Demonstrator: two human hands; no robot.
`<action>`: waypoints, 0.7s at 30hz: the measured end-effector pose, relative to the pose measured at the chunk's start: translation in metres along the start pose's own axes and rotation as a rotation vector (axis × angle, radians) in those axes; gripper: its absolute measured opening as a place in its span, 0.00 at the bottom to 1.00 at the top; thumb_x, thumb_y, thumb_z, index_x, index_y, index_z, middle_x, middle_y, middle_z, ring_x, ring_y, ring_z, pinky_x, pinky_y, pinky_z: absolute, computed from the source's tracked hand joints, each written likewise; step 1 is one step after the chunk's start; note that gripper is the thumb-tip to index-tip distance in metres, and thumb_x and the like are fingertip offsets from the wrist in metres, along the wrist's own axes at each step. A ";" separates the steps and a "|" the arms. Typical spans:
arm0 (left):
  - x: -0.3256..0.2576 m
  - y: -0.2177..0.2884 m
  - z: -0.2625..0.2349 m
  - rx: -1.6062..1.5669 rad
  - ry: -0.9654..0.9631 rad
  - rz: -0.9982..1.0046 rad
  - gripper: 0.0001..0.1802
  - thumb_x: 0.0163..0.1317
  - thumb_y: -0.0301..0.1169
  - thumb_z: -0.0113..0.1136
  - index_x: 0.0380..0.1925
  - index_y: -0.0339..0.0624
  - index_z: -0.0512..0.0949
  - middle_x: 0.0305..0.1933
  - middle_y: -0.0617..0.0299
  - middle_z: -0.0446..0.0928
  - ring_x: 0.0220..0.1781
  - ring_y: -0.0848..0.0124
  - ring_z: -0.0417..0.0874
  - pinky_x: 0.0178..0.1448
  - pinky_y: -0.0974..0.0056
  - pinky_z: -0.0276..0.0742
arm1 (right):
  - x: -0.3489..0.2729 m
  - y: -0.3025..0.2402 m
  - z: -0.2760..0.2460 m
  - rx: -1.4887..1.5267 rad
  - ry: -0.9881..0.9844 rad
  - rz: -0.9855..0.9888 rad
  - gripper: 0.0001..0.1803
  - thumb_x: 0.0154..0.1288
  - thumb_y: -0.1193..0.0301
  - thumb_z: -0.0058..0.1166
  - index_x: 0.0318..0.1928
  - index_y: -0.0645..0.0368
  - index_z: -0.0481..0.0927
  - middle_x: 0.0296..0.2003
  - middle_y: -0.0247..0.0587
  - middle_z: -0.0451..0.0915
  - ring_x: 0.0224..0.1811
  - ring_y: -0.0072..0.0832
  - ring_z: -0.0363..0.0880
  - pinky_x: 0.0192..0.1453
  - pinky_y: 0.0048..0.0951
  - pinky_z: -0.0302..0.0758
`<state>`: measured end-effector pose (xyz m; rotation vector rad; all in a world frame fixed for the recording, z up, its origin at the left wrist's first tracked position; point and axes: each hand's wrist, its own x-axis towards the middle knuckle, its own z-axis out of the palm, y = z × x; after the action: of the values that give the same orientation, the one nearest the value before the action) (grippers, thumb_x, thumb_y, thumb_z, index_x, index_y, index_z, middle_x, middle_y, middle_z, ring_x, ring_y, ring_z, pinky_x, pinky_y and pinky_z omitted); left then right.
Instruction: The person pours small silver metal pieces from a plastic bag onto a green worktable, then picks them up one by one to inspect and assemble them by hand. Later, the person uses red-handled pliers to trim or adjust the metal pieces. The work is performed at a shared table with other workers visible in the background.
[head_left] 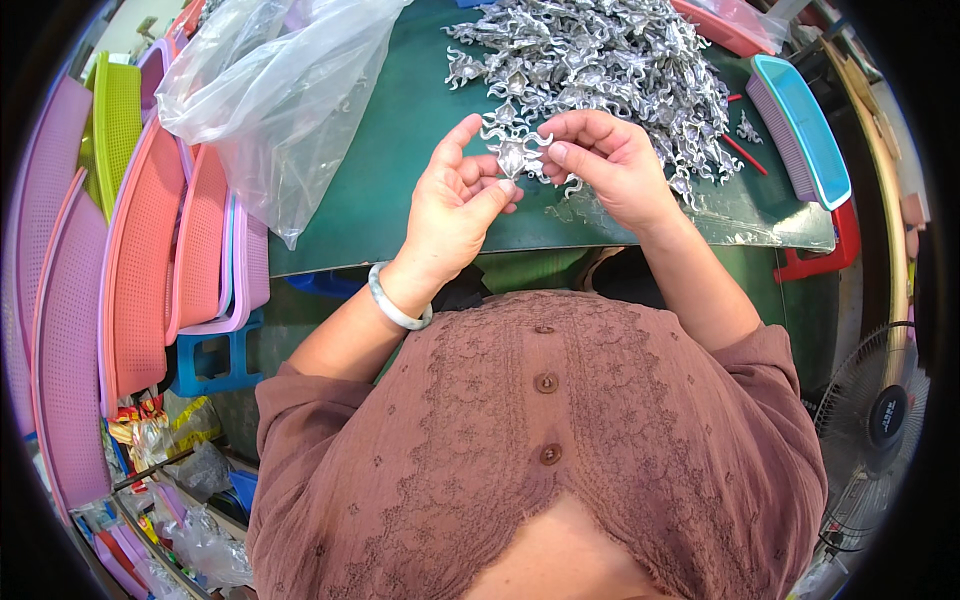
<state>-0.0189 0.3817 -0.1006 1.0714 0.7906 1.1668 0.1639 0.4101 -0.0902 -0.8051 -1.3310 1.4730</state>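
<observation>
Between my two hands, just above the near part of the green table [365, 215], is a silver ornate metal casting [514, 157] with curling arms. My left hand [455, 195] pinches its lower left side between thumb and fingers; a pale bangle is on that wrist. At its right side, the thumb and forefinger of my right hand [610, 165] are closed on one of the curled arms. Right behind my hands lies a large heap of similar silver castings [610, 70], some of them spread toward the table's near edge.
A clear plastic bag [290, 110] lies at the table's left. Stacked plastic baskets [145, 270] crowd the left side, above a blue stool [215, 355]. On the right are a blue-lined basket [800, 130], a red stick [745, 155], a red stool [825, 245] and a fan [880, 420].
</observation>
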 end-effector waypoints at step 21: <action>0.005 0.005 -0.003 -0.431 -0.104 -0.243 0.12 0.60 0.25 0.48 0.44 0.34 0.67 0.43 0.54 0.74 0.41 0.69 0.78 0.46 0.67 0.75 | 0.003 -0.007 -0.002 -0.225 0.024 0.000 0.09 0.59 0.74 0.48 0.40 0.64 0.75 0.31 0.35 0.78 0.33 0.16 0.75 0.39 0.18 0.72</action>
<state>-0.0220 0.3874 -0.0967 0.6525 0.5370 1.0058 0.1663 0.4133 -0.0829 -0.9634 -1.4963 1.3244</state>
